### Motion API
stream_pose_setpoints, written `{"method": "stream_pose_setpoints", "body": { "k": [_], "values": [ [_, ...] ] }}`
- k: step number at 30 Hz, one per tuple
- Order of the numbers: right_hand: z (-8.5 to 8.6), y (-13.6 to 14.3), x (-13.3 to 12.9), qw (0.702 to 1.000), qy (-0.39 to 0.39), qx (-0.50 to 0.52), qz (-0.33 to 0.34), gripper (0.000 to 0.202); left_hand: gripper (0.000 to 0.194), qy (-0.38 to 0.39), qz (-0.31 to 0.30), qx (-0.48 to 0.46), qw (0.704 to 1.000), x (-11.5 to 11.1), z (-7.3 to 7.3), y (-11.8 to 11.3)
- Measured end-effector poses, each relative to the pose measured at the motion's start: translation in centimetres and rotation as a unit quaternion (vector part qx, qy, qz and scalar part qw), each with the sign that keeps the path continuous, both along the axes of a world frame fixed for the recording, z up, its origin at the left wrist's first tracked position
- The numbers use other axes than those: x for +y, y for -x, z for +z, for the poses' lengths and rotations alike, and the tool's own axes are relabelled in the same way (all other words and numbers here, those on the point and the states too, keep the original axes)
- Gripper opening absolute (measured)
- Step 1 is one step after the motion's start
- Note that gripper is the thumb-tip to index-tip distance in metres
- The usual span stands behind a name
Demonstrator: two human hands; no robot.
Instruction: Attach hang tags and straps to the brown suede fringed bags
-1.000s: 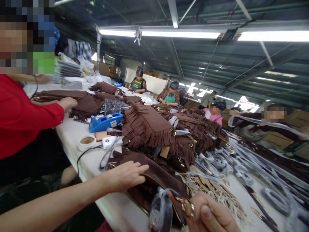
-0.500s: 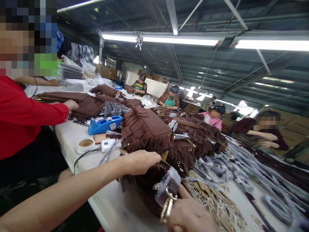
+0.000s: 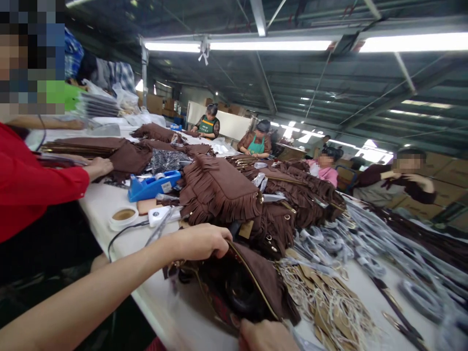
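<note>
A dark brown handbag (image 3: 265, 270) lies at the table's near edge with its gold-zippered mouth wide apart. My left hand (image 3: 204, 242) is closed on the far rim of that mouth, near the zipper's left end. Low in the view, my right hand (image 3: 266, 336) is closed at the near right end of the opening, partly cut off by the frame. Something dark and glossy (image 3: 239, 287) shows inside the bag; its kind is unclear. Brown fringed bags (image 3: 223, 190) are piled just beyond my left hand, with a tan tag (image 3: 246, 229) beside them.
To the left stand a blue tape dispenser (image 3: 153, 186), a tape roll (image 3: 123, 217) and a white device (image 3: 163, 216) with a cord. Stringed tan tags (image 3: 321, 297) and plastic-wrapped straps (image 3: 369, 253) cover the right side. A co-worker's red sleeve (image 3: 40, 170) reaches in.
The plastic-wrapped strap with gold clasps has left my right hand, which now sits lower at the bag's edge. The bag's mouth has come into clear view. My left hand shifted slightly left.
</note>
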State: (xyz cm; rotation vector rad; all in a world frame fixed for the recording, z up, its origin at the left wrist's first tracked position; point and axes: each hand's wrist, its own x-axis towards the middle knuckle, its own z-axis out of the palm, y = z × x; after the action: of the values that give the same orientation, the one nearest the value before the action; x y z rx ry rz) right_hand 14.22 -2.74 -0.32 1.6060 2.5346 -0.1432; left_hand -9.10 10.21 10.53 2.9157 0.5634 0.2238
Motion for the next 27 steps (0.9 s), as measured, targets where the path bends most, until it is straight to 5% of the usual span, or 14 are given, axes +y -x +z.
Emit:
{"method": "stream_pose_setpoints", "body": {
  "k": [4,7,10,13,16,22,27],
  "values": [
    [3.1,2.3,1.2,0.993,0.009,0.098,-0.07,0.026,0.016,-0.173,0.14,0.04,0.974,-1.8,-0.1,-0.7],
    [4.8,2.7,2.5,0.957,0.032,0.265,-0.11,0.038,0.021,-0.171,0.254,0.076,0.949,-3.5,0.2,-0.9],
    [5.4,2.4,3.4,0.869,0.103,0.467,-0.123,0.045,0.035,-0.092,0.309,0.134,0.937,-4.8,0.2,-0.9],
    [6.3,2.0,4.2,0.754,0.121,0.632,-0.131,0.047,0.034,-0.011,0.285,0.112,0.952,-5.6,-1.3,-1.3],
    [7.3,1.7,4.8,0.704,0.096,0.691,-0.13,0.047,0.028,0.036,0.232,0.078,0.969,-6.2,-4.1,-2.2],
    [7.2,1.6,4.7,0.744,0.111,0.654,-0.083,0.044,0.046,0.084,0.15,-0.004,0.985,-7.1,-9.1,-4.9],
    [6.3,0.7,4.3,0.848,0.053,0.525,-0.051,0.042,0.057,0.165,0.128,-0.1,0.973,-5.6,-11.1,-7.8]
  ]
}}
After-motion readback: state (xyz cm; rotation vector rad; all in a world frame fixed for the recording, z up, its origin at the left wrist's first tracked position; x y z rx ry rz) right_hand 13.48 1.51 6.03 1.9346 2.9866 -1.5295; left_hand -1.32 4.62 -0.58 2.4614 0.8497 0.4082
